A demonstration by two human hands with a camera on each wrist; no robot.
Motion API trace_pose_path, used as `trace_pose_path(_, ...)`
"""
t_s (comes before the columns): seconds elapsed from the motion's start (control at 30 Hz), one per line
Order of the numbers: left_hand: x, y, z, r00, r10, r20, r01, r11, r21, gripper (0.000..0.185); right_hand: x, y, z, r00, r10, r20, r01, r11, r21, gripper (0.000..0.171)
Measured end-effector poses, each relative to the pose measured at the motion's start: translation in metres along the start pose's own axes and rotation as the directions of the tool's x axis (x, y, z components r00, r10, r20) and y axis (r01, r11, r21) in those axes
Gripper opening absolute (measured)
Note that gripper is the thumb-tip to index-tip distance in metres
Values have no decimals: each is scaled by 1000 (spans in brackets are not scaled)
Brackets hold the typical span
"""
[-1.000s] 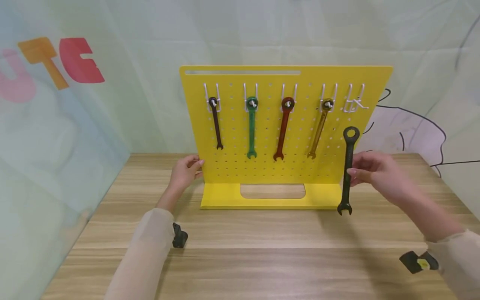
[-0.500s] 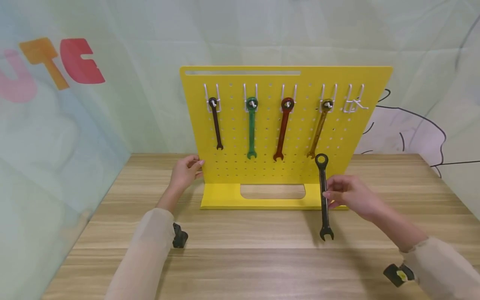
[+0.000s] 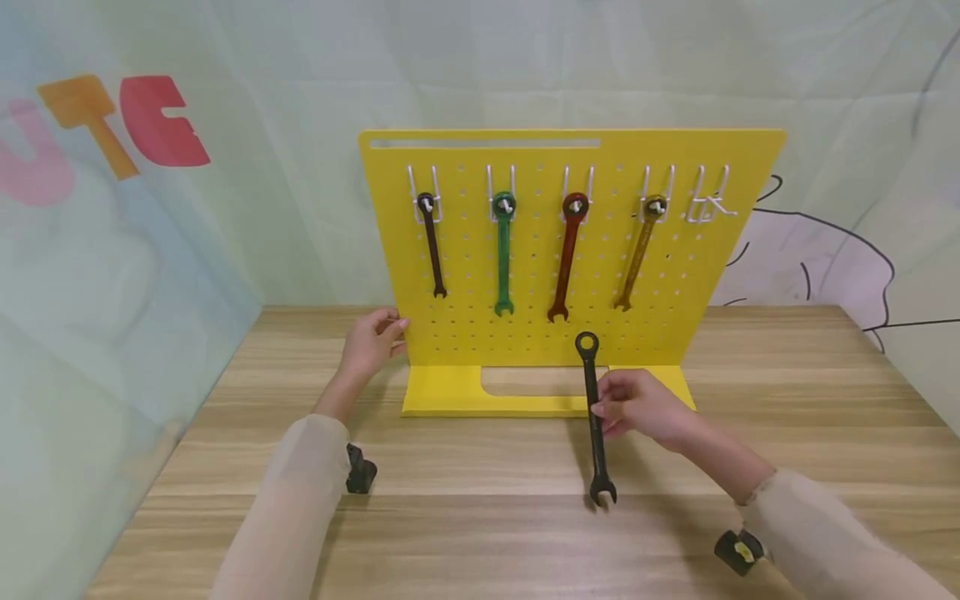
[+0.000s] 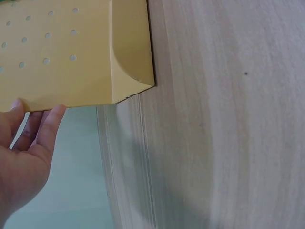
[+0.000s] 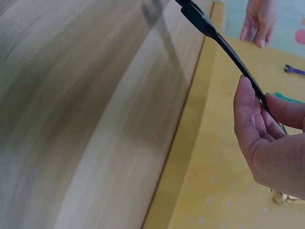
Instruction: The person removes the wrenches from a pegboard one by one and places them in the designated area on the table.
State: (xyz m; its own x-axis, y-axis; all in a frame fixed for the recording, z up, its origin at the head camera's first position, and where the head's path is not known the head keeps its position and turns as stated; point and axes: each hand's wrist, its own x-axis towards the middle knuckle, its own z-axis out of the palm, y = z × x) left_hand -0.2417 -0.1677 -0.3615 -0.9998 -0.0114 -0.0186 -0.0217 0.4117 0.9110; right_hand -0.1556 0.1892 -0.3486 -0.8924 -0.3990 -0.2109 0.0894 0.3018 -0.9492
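A yellow pegboard stand (image 3: 570, 250) stands upright on the wooden table (image 3: 487, 517). Several wrenches hang from its white hooks: dark brown (image 3: 432, 246), green (image 3: 503, 254), red (image 3: 567, 254) and olive (image 3: 637, 250). The far right hook (image 3: 708, 204) is bare. My right hand (image 3: 637, 408) pinches a black wrench (image 3: 595, 421) by its shaft, upright, ring end up, in front of the stand's base. In the right wrist view the black wrench (image 5: 224, 47) runs between thumb and fingers. My left hand (image 3: 371, 342) rests its fingers against the pegboard's left edge (image 4: 71, 62).
The stand's flat yellow base (image 3: 442, 392) has a slot cut in it. A printed curtain (image 3: 112, 208) hangs behind and to the left of the table. Wrist camera mounts (image 3: 360, 471) show under both sleeves.
My right hand has carried the black wrench down and to the left, from beside the board's right edge to low in front of the base. The left hand has not moved.
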Motion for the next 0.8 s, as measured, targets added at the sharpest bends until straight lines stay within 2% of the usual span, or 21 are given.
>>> trace_pose_path(0.33,0,1,0,1000,-10,9,11,1000,-7,23,19,6,36,997,50,52,-53,997,56,4)
trace_pose_path(0.53,2,-1,0,1000,9,14,-9,1000,0,22,24,8,55,993,102,60,-107,991,84,5)
trace_pose_path(0.8,1,0,0,1000,1,16,-1,1000,-2,21,31,8,76,986,132,106,-142,985,96,6)
